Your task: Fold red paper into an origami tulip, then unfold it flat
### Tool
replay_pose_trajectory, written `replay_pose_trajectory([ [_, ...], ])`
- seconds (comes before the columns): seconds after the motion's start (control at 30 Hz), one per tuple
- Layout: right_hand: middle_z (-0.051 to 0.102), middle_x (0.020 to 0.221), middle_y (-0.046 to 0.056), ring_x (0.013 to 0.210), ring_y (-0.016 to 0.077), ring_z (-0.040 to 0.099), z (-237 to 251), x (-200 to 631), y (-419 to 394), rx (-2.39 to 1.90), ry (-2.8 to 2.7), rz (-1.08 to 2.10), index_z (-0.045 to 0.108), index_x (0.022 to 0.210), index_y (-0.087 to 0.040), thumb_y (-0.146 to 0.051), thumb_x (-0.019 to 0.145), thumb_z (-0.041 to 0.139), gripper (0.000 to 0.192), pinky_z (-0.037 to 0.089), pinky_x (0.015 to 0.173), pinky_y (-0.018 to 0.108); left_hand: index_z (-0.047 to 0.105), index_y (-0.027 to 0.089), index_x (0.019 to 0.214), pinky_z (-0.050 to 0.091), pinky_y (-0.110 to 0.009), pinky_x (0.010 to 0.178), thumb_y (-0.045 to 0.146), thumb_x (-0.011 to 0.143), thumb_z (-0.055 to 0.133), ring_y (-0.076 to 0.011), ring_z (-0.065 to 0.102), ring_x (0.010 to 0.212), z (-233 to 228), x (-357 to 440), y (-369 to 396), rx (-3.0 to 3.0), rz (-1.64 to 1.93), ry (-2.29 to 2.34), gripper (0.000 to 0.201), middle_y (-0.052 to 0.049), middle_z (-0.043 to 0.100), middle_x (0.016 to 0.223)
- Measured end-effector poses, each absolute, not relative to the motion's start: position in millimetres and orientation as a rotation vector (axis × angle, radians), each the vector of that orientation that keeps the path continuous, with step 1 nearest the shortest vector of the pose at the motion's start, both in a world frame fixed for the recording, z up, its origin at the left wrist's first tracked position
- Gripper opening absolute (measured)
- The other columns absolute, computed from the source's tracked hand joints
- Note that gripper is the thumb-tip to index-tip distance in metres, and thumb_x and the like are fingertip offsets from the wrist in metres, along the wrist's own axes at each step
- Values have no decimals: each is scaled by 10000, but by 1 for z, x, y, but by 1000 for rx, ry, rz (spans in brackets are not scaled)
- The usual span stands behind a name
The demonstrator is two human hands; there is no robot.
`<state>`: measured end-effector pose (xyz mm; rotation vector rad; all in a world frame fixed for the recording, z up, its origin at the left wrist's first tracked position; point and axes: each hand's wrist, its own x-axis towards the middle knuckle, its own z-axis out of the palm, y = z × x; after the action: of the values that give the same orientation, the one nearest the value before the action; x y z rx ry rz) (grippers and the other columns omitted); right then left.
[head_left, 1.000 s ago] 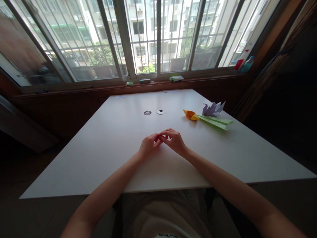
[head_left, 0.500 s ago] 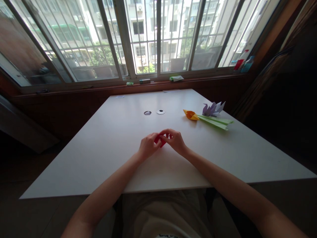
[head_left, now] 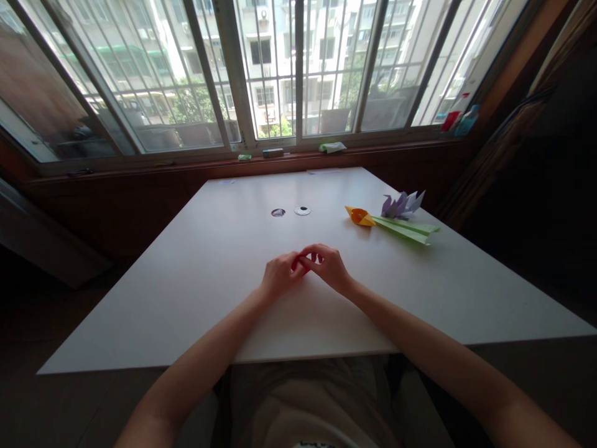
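Observation:
My left hand [head_left: 278, 275] and my right hand [head_left: 328, 266] meet fingertip to fingertip over the middle of the white table [head_left: 196, 298]. Between them they pinch a small piece of red folded paper [head_left: 295, 265], mostly hidden by the fingers. Both forearms stretch from the near edge of the table toward it.
To the right lie an orange paper tulip [head_left: 359, 216] on a green folded stem [head_left: 405, 229] and a purple paper flower [head_left: 402, 205]. Two small round discs [head_left: 290, 212] sit farther back. The window sill [head_left: 289, 154] holds small items; bottles [head_left: 459, 118] stand at its right end.
The red paper showed more between my fingers half a second ago; my fingers have now closed over it again. My hands stay in the same spot.

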<state>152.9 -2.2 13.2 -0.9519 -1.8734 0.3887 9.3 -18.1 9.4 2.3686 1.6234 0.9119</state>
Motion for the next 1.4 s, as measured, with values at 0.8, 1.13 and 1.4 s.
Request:
replay_pose_trajectory([
  [0.8, 607, 664, -5, 564, 103, 508, 10, 153, 1, -990, -1850, 397, 619, 744, -201, -200, 720, 559, 65, 415, 563, 232, 612, 197, 820, 341, -223, 549, 233, 768, 368, -118, 493, 563, 9, 9, -15, 2231, 982, 1612, 252, -2, 597, 637],
  [1.13, 608, 659, -2, 568, 110, 520, 10, 154, 4, -1004, -1814, 448, 604, 725, -193, -245, 736, 540, 84, 414, 548, 235, 591, 170, 725, 335, -205, 521, 259, 774, 345, -94, 453, 518, 6, 7, -9, 2059, 1109, 1518, 266, 12, 559, 581],
  [1.4, 608, 681, -3, 599, 115, 532, 11, 154, 5, -1018, -1727, 556, 589, 731, -184, -232, 725, 537, 71, 426, 584, 251, 558, 158, 677, 368, -205, 547, 235, 748, 380, -94, 476, 557, 4, 5, -2, 1842, 1263, 1378, 206, 6, 553, 598],
])
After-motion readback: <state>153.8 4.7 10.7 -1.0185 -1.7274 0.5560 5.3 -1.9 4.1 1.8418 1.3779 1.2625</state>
